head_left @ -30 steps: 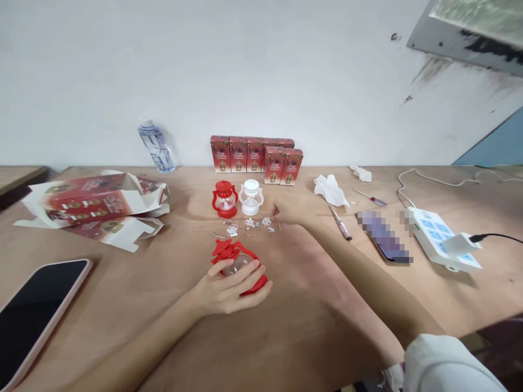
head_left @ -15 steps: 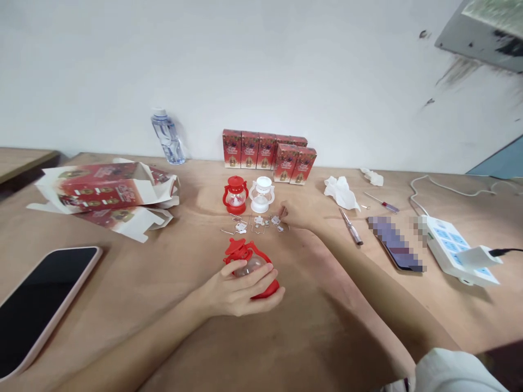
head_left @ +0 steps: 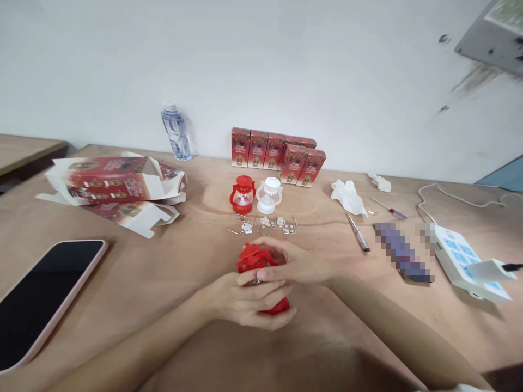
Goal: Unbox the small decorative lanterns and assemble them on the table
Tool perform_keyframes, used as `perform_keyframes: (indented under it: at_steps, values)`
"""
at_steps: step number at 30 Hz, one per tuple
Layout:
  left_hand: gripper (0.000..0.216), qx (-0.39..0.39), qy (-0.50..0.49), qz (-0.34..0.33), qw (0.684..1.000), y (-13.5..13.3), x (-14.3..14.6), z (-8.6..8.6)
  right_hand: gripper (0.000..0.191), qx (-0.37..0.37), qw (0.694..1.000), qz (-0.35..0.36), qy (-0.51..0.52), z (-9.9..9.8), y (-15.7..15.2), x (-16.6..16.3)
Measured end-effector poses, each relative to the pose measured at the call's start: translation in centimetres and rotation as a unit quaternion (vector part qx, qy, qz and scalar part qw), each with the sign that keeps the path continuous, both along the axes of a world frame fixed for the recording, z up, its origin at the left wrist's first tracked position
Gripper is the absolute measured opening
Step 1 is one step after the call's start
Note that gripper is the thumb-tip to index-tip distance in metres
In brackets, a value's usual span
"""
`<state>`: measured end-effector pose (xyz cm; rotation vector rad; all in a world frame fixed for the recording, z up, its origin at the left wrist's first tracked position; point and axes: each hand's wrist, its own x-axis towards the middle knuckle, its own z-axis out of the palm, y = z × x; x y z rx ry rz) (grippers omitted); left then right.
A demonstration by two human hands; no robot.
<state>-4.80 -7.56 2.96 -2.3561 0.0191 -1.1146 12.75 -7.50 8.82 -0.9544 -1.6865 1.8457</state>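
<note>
Both hands met over a red toy lantern that lay on its side on the desk, close to the person's body. The left hand cupped it from below and from the near side, its fingers wrapped round the clear globe and the red base. The right hand came in from the right, and its fingers were curled down over the top of the globe and touched the left ones; whether they pinched some small piece there could not be told. Just beyond the fingers a scatter of small metal parts lay on the wood, and behind those stood an upright red lantern and a white lantern, side by side. Farther back, against the wall, was a row of red boxes, with a water bottle to their left. Well to the left of the fingers lay opened cartons, and nearer the person a dark phone. To the right of the fingers lay a screwdriver, a crumpled tissue behind it, and farther right a white power strip.
</note>
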Motion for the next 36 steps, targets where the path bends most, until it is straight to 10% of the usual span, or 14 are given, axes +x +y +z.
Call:
perform_keyframes:
  at_steps: [7, 14, 26, 32, 36]
  values:
    - [0.034, -0.027, -0.006, 0.011, 1.0, -0.5, 0.0, -0.5, 0.043, 0.036, 0.982, -0.182, -0.026, 2.4, 0.5, 3.3]
    - [0.028, -0.326, 0.125, 0.124, 0.929, 0.7, 0.0, -1.5, 0.042, 0.303, 0.815, -0.487, -0.08, 2.6, 6.3, 8.6]
    - [0.027, -0.426, 0.154, 0.122, 0.883, 0.9, -0.1, -1.4, 0.049, 0.296, 0.848, -0.386, -0.211, -1.0, 10.0, 6.2]
    - [0.028, -0.418, 0.147, 0.121, 0.888, 1.0, -0.1, -1.5, 0.045, 0.51, 0.652, -0.516, -0.221, -4.0, 4.5, 4.1]
    - [0.02, -0.39, 0.145, 0.144, 0.898, 0.9, 0.0, -1.9, 0.04, 0.596, 0.743, -0.2, -0.232, -6.4, -0.2, 1.0]
